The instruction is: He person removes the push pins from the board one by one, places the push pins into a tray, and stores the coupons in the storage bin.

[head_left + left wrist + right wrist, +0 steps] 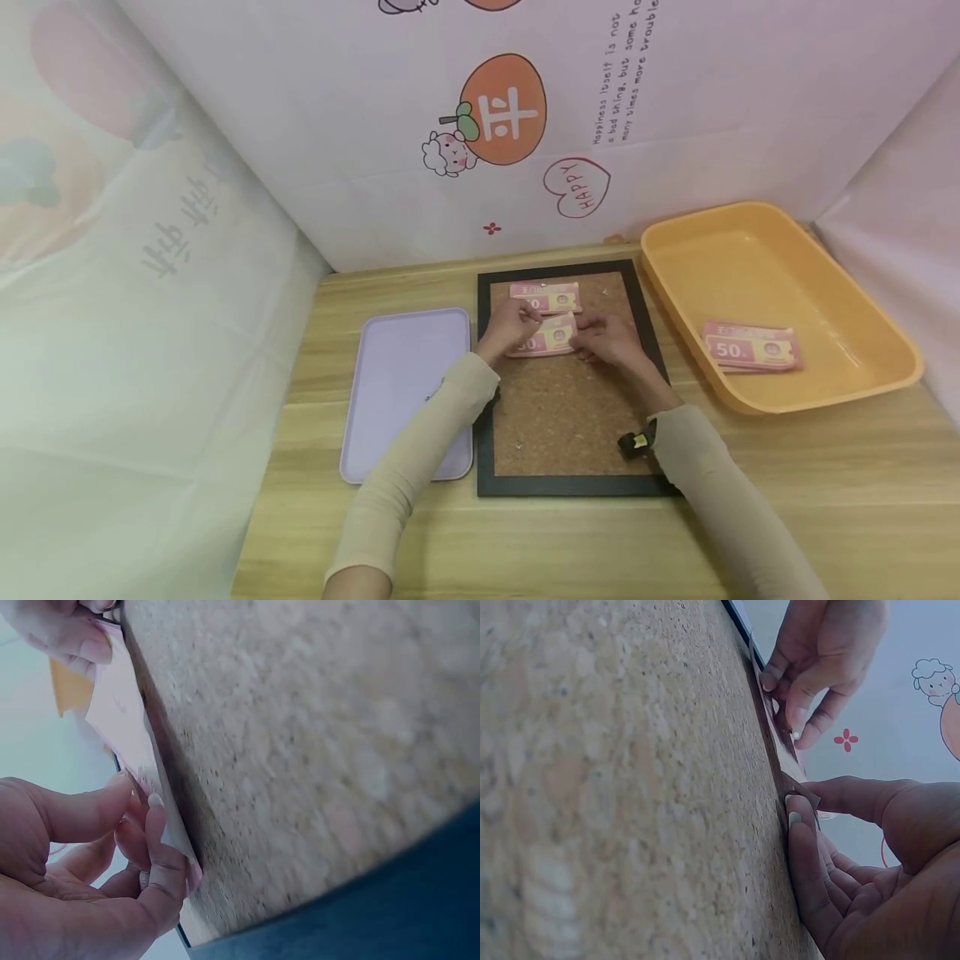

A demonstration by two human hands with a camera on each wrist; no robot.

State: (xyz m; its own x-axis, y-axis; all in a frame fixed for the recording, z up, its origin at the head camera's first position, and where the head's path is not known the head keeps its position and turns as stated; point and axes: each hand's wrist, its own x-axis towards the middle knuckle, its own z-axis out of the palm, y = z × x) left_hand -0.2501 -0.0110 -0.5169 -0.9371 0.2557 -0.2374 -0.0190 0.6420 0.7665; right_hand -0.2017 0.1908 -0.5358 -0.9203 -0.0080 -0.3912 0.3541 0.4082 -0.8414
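Observation:
Pink-and-yellow paper coupons marked 50 lie on a black-framed cork board (pixel 570 417). The upper coupon (pixel 566 297) lies flat near the board's top, with a small clear pushpin (pixel 543 285) at its upper edge. My left hand (pixel 512 329) is at the top middle of the lower coupon (pixel 557 335), thumb and fingertips pinched together on what looks like a small clear pushpin, mostly hidden by the fingers. At that coupon's right end, my right hand (pixel 606 340) pinches the edge between thumb and fingers. The lower coupon (pixel 124 705) stands slightly off the cork in the left wrist view.
A lilac tray (pixel 397 375) lies left of the board, partly under the left sleeve. On the right, a yellow-orange bin (pixel 795 267) holds a small stack of similar coupons (pixel 752 347). More clear pushpins stand in the cork. Printed white cloth hangs behind and at both sides.

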